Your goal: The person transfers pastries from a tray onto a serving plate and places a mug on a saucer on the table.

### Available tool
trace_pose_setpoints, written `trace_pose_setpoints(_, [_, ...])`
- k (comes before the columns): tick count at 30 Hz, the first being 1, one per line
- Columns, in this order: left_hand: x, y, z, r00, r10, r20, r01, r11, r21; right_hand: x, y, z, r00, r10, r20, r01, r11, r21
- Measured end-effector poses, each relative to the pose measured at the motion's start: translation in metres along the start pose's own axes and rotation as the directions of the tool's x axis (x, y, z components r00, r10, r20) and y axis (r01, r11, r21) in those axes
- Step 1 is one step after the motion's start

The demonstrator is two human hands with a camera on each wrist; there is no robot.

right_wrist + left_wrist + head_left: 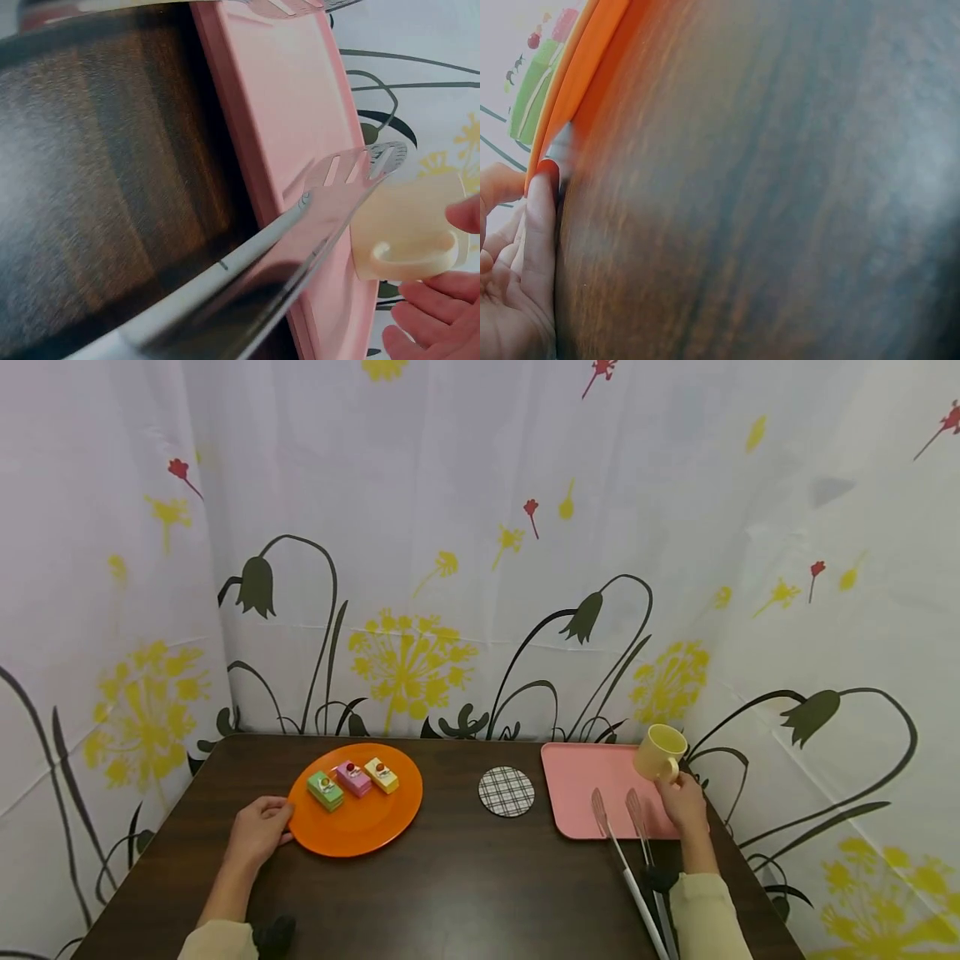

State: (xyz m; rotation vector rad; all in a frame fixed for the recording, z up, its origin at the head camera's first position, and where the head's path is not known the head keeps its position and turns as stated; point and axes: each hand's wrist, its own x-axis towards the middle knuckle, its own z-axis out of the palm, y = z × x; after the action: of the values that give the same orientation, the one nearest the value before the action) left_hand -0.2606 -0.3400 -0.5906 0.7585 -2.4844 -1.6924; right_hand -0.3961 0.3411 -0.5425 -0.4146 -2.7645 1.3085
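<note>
My left hand (258, 831) pinches the left rim of an orange plate (360, 837), thumb on top and a finger under the edge in the left wrist view. On the plate sit a green cake piece (326, 792), a pink one (354, 779) and a yellow one (382, 775), each with a topping. My right hand (684, 802) holds a pale yellow mug (660, 750) by its handle side, over the back right part of a pink tray (581, 768). In the right wrist view, the thumb and fingers are at the mug (409, 232).
Metal tongs (633, 881) with slotted heads reach over the tray's front edge, close to my right wrist. A round checked coaster (506, 792) lies between plate and tray on the dark wooden table (450, 893). A flower-print curtain (450, 568) hangs behind the table.
</note>
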Motion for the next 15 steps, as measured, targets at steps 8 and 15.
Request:
trace_pose_setpoints(8, [-0.002, 0.001, 0.002, 1.0, -0.015, -0.01, 0.015, 1.0, 0.012, 0.011, -0.005, 0.002, 0.995, 0.096, -0.011, -0.092, 0.977, 0.194])
trace_pose_setpoints(15, [-0.005, 0.003, 0.001, 1.0, -0.011, -0.012, 0.011, 0.999, 0.042, 0.018, -0.006, -0.003, 0.994, 0.107, -0.022, -0.096, 0.95, 0.299])
